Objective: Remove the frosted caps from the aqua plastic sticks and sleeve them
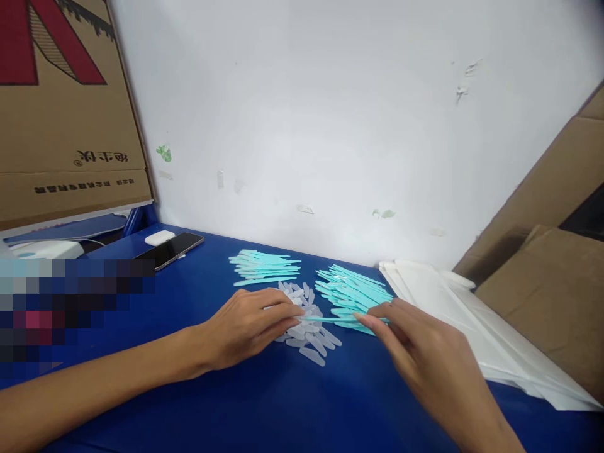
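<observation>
Head view: the right hand (431,346) pinches a thin blue-green stick (325,319) over the middle of the blue worktop (212,409). The left hand's (257,321) grip is closed at the stick's other end; what it pinches is hidden. Clear little pieces (314,355) lie below. Two blue-green piles (267,267) sit toward the back edge.

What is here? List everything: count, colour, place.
Held stick: one, teal, between hands
Stick piles: two, teal, beyond hands
Flat pieces: many, translucent, centre
Phone: one, dark, left
Small case: one, white, by phone
Device: one, white, left
Cable: one, whitish, left
Printed carton: one, brown, left
Plain cardboard: brown, right, count unclear
Sheets: several, white, right
Left patch: pixelated, contents unclear
Table: one, blue, below
Wall: one, white, behind
Left hand, right hand: one each, centre
</observation>
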The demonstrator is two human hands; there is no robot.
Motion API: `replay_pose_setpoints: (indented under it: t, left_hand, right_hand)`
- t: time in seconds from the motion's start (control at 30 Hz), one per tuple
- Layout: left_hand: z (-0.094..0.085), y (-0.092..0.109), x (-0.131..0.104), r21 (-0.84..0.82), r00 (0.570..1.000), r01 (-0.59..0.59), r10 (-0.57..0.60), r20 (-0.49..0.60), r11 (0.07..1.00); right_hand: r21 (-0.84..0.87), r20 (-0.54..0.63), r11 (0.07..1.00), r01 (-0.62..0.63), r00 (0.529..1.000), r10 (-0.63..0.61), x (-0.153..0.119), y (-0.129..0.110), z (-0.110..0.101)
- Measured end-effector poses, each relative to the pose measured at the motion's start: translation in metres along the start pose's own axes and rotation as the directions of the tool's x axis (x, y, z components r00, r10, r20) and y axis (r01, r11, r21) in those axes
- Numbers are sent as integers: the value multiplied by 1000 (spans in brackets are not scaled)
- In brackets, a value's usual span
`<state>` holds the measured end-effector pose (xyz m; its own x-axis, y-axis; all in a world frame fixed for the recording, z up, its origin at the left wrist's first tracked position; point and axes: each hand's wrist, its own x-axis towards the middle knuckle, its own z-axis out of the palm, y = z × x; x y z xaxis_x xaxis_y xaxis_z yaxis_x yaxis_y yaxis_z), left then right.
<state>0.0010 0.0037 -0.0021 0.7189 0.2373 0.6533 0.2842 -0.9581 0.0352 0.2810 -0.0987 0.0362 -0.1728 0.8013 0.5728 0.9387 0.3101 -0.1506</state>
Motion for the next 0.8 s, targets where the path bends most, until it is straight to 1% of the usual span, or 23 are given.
replay_pose_setpoints:
  t: [0.17, 0.27, 0.37, 0.57, 0.7, 0.8]
  left_hand:
    - [-3, 9, 4, -2, 997, -55, 55, -47, 998]
    - [-4, 17, 5, -1, 997, -71, 71, -40, 997]
    - [-4, 19, 3, -21, 997, -74, 73, -29, 997]
    - [2, 17, -3, -9, 998, -66, 66, -7, 998]
    - [1, 19, -3, -7, 998, -57, 57, 19, 998]
    - [0, 17, 1, 6, 999, -47, 47, -9, 999]
  right_hand:
    - [52, 99, 999, 1, 995, -6, 1, -10, 3]
    - [85, 136, 996, 24, 990, -35, 1, -19, 6]
    - [92, 149, 995, 37, 988, -50, 2, -23, 7]
    - [105, 153, 994, 39, 987, -55, 3, -22, 7]
    - [66, 175, 997, 51, 983, -62, 3, -24, 8]
    - [16, 138, 997, 77, 987, -78, 5, -24, 7]
